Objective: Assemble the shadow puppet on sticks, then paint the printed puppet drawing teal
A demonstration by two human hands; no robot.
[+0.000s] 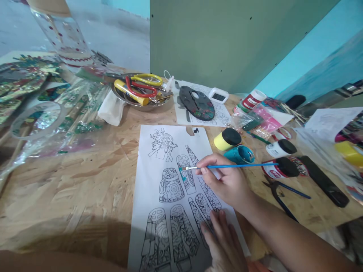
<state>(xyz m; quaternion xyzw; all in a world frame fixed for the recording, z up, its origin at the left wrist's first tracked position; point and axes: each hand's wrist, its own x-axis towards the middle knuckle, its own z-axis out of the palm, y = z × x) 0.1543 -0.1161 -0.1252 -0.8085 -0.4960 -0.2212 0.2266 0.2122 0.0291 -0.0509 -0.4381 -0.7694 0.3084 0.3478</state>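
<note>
My right hand (224,181) pinches a thin blue paintbrush (241,165) by its metal collar. The bristles touch a patterned shape on the printed sheet (147,166), where a small patch of teal paint (183,174) shows. Below it, my left hand (224,241) lies on the sheet's lower right part with its fingers stretched out. Black outline drawings of long segments and a feathered head cover the paper. Just beyond my right hand stand an uncapped jar of teal paint (238,155) and a yellow jar with a black lid (227,139).
Behind the sheet are a dark palette (196,102), a white digital timer (218,96) and a metal bowl (141,104) of tools. Plastic-wrapped sticks (82,109) and a tape roll (38,121) lie left. Pliers (279,190) and a red-labelled jar (280,168) sit right.
</note>
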